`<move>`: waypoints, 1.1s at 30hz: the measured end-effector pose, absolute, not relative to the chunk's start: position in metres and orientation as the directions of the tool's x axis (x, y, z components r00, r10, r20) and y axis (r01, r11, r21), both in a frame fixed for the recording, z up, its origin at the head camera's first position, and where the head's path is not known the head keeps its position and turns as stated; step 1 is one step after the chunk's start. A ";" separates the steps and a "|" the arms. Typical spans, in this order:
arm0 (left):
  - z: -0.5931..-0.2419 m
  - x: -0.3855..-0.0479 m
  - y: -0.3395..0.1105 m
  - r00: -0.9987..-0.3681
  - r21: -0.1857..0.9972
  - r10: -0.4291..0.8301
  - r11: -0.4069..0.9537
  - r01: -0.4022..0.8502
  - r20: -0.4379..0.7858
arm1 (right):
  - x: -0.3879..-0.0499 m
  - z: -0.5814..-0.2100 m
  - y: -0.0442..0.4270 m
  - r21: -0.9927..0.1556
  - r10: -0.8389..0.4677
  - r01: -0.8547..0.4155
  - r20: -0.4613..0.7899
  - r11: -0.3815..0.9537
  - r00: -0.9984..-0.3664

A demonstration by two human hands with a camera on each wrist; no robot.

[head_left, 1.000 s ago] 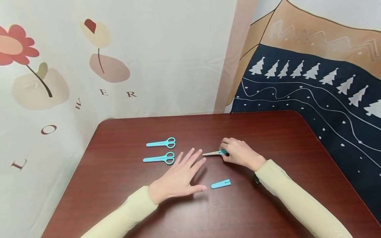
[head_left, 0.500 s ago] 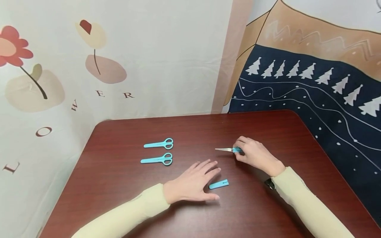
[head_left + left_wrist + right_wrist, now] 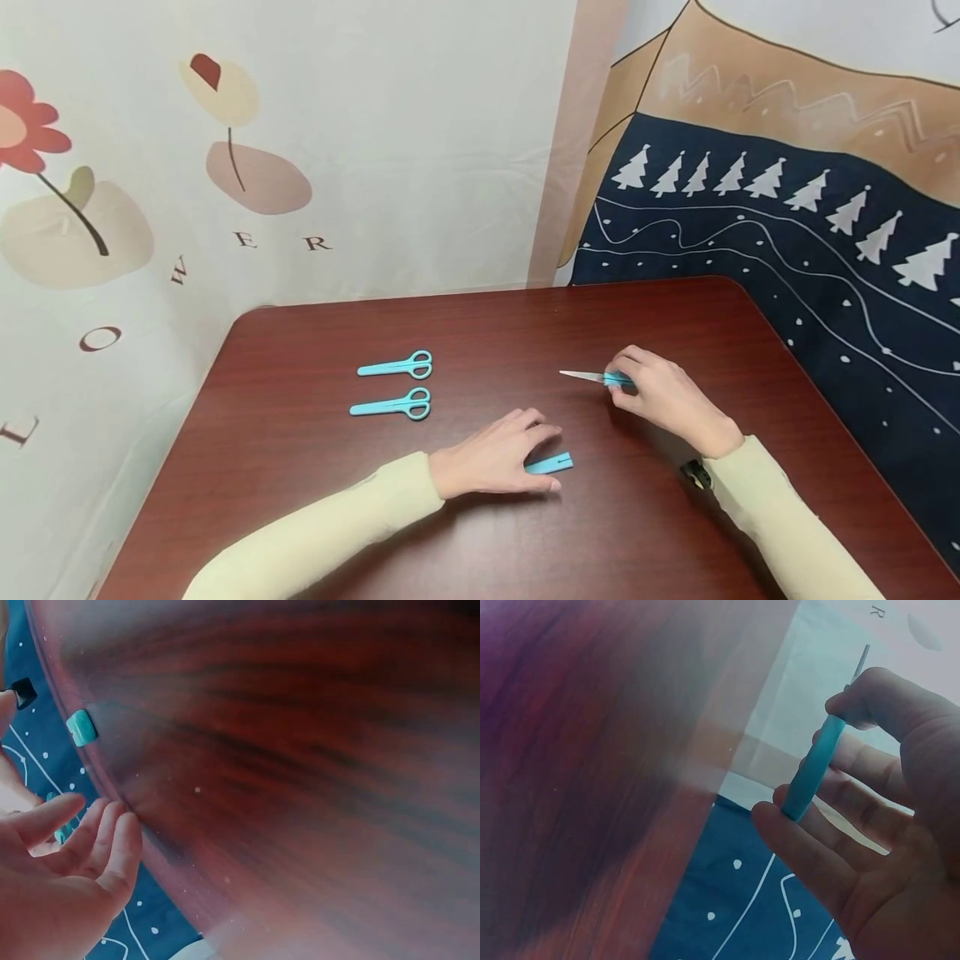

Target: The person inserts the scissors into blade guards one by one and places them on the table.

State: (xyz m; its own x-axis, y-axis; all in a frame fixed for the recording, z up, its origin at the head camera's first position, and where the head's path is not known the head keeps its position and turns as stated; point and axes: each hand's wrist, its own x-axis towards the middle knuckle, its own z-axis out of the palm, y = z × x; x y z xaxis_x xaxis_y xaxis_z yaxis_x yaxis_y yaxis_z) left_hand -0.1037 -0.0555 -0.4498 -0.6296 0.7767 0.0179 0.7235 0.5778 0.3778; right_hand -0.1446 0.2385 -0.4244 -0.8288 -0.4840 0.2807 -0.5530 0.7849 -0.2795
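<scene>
In the head view my right hand point(image 3: 660, 396) pinches a pair of scissors point(image 3: 585, 377) by the light blue handles, bare metal blades pointing left. The right wrist view shows the handle point(image 3: 814, 769) edge-on between thumb and fingers. My left hand point(image 3: 498, 454) hovers over a light blue blade cover point(image 3: 557, 463), thumb on the near side and fingers on the far side, partly hiding it. In the left wrist view the cover point(image 3: 81, 727) appears apart from the loosely bent fingers.
Two more light blue scissors lie to the left with blades covered, the far pair point(image 3: 397, 365) above the near pair point(image 3: 393, 403). All rest on a reddish-brown table point(image 3: 300, 483). Printed cloths point(image 3: 420, 167) hang behind its back edge.
My right hand has carried the scissors to the right, away from the cover. The left hand has moved right, from beside the covered scissors to the blade cover, its spread fingers bending.
</scene>
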 end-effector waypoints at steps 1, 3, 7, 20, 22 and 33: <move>-0.451 -0.104 -0.055 -0.628 0.373 0.778 0.579 0.725 0.014 | -0.144 -0.425 0.239 -0.284 -0.481 -0.552 0.283 0.784 -0.829; -0.452 -0.106 -0.053 -0.621 0.364 0.783 0.576 0.732 0.009 | -0.143 -0.425 0.241 -0.287 -0.476 -0.548 0.284 0.786 -0.832; -0.453 -0.108 -0.050 -0.607 0.348 0.794 0.569 0.745 0.001 | -0.141 -0.426 0.242 -0.286 -0.471 -0.543 0.286 0.790 -0.835; -0.454 -0.116 -0.047 -0.574 0.393 0.819 0.533 0.749 -0.018 | -0.140 -0.425 0.246 -0.275 -0.465 -0.549 0.316 0.789 -0.827; -0.453 -0.117 -0.047 -0.566 0.416 0.825 0.520 0.746 -0.016 | -0.139 -0.426 0.246 -0.279 -0.462 -0.543 0.308 0.792 -0.832; -0.451 -0.120 -0.052 -0.541 0.437 0.841 0.484 0.758 0.006 | -0.138 -0.427 0.248 -0.304 -0.447 -0.524 0.288 0.796 -0.847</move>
